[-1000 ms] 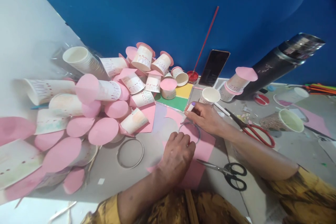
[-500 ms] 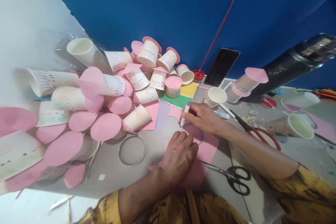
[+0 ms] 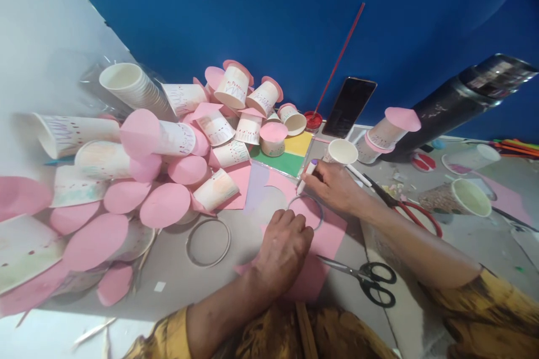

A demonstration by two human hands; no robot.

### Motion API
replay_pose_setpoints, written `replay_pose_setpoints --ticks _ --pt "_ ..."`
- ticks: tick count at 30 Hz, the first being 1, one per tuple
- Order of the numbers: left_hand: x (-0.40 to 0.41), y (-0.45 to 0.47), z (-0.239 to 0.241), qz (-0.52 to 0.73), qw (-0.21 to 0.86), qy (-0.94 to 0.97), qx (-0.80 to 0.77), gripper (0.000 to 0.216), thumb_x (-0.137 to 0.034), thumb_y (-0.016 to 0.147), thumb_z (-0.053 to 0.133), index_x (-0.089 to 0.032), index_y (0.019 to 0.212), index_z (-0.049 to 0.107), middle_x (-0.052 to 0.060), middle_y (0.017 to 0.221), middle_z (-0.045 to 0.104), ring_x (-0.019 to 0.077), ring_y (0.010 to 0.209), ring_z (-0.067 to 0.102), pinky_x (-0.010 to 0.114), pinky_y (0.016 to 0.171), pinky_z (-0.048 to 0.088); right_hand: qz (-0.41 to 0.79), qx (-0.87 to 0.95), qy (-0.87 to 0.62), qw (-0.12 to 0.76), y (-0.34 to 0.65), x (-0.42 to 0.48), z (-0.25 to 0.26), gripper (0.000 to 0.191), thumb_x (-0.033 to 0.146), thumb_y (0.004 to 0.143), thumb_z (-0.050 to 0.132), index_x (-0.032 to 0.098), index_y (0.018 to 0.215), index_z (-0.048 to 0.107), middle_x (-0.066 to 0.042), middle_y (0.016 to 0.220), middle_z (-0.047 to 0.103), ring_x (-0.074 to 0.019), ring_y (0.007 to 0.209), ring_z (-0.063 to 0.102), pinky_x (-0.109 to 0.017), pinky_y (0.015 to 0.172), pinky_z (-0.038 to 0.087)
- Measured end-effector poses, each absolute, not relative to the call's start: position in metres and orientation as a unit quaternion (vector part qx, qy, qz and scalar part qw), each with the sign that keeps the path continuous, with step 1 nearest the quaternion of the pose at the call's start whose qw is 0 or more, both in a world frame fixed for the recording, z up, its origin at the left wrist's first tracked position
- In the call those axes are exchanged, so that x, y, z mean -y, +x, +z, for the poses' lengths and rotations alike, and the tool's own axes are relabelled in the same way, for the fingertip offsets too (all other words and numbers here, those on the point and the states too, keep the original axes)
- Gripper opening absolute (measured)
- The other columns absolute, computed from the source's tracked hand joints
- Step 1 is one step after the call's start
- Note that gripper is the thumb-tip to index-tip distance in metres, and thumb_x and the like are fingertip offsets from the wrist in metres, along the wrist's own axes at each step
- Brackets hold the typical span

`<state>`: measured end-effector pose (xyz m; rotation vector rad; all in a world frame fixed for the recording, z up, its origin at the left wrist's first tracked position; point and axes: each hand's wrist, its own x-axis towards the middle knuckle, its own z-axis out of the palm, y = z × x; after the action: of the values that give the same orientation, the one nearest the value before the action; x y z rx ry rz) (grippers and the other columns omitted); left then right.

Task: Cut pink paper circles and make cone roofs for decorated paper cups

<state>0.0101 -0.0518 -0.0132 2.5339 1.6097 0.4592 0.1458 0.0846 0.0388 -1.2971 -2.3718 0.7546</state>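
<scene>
A thin bangle-like ring [image 3: 322, 214] lies flat on a sheet of pink paper [image 3: 337, 230]. My left hand [image 3: 286, 249] rests on the paper with curled fingers, pressing the ring's near left side; the fingertips are hidden. Between the fingers of my right hand [image 3: 334, 182] is a white marker [image 3: 306, 177] with a purple end, its tip down at the ring's far left edge. A round hole is cut in the paper beyond the ring. Black-handled scissors [image 3: 357, 274] lie partly over the paper's right side.
A second ring [image 3: 188, 244] lies to the left. Pink-topped paper cups [image 3: 164, 205] crowd the left side, beside stacked plain cups [image 3: 122, 78]. A phone [image 3: 349, 106] leans on the blue wall. Red-handled scissors [image 3: 421, 216] and a black flask [image 3: 450, 104] are at right.
The marker tip has moved a little up and to the right along the ring's far edge, with my right hand. My left hand stays in place on the ring. The view has shifted slightly.
</scene>
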Motion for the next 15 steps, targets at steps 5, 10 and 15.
replay_pose_setpoints --ticks 5,10,15 --pt "0.052 0.01 -0.012 0.152 0.046 0.831 -0.534 0.019 -0.011 0.089 0.068 -0.02 0.073 0.063 0.004 0.077 0.061 0.0229 0.077 0.049 0.037 0.071 0.037 0.277 0.805 -0.49 0.187 0.17 -0.08 0.037 0.025 0.032 0.094 0.051 0.023 0.071 0.054 0.002 0.057 0.057 -0.0162 0.056 0.051 -0.029 0.058 0.034" --pt "0.051 0.011 -0.011 0.152 0.037 0.829 -0.538 0.019 -0.014 0.091 0.068 -0.02 0.073 0.064 0.004 0.076 0.06 0.0218 0.076 0.049 0.037 0.072 0.037 0.276 0.769 -0.539 0.205 0.198 -0.064 0.028 0.026 0.038 0.094 0.053 0.022 0.076 0.06 0.001 0.057 0.06 -0.0167 0.055 0.054 -0.029 0.057 0.037" --pt "0.05 0.011 -0.015 0.158 0.025 0.831 -0.532 0.019 -0.016 0.09 0.07 -0.02 0.072 0.065 0.003 0.075 0.061 0.0219 0.077 0.051 0.037 0.073 0.038 0.286 0.757 -0.538 0.238 0.218 -0.035 0.019 0.023 0.037 0.096 0.053 0.022 0.084 0.064 0.001 0.06 0.062 -0.0165 0.054 0.055 -0.029 0.057 0.04"
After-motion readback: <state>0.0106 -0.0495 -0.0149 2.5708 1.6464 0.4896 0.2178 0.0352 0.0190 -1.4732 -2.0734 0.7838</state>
